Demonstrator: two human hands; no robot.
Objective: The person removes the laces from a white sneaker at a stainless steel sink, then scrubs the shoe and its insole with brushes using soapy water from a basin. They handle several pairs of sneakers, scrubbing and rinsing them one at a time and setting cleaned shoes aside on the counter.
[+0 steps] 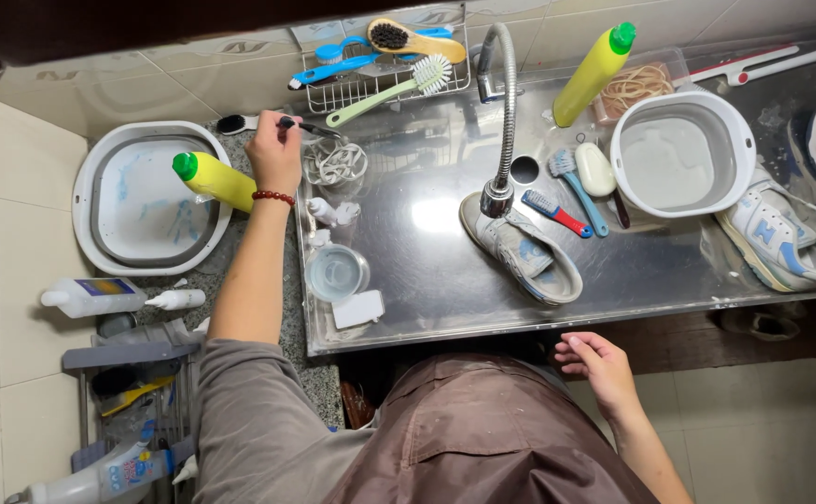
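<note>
**Shoe wash at the sink: brush in hand, shoe not yet scrubbed**

Left hand (275,154) reaches to the back left of the steel sink top (445,280), fingers closed narrow around the thin dark handle of a small black brush (232,123). Bristle head points left and lies on the speckled counter beside the white basin (90,187). A red bead bracelet (273,197) sits on that wrist. Right hand (594,366) rests loosely open at the front edge of the sink top, holding nothing.

Progress, as I judge it: early. The grey worn sneaker (524,254) lies on its side under the tap (499,191), well apart from both hands, no brush on it, no foam that I can see. A second sneaker (781,238), white with pale blue, waits at the right, beside the round white tub (683,154) of cloudy water. Laces (335,163) lie coiled just right of the left hand, so that shoe looks unlaced already. Scrubbing and rinsing appear left to do.

The brush: short, slim, dark bristles, head small; wet or dry, cannot tell. A yellow bottle with a green cap (212,177) lies tilted just left of the forearm.
</note>
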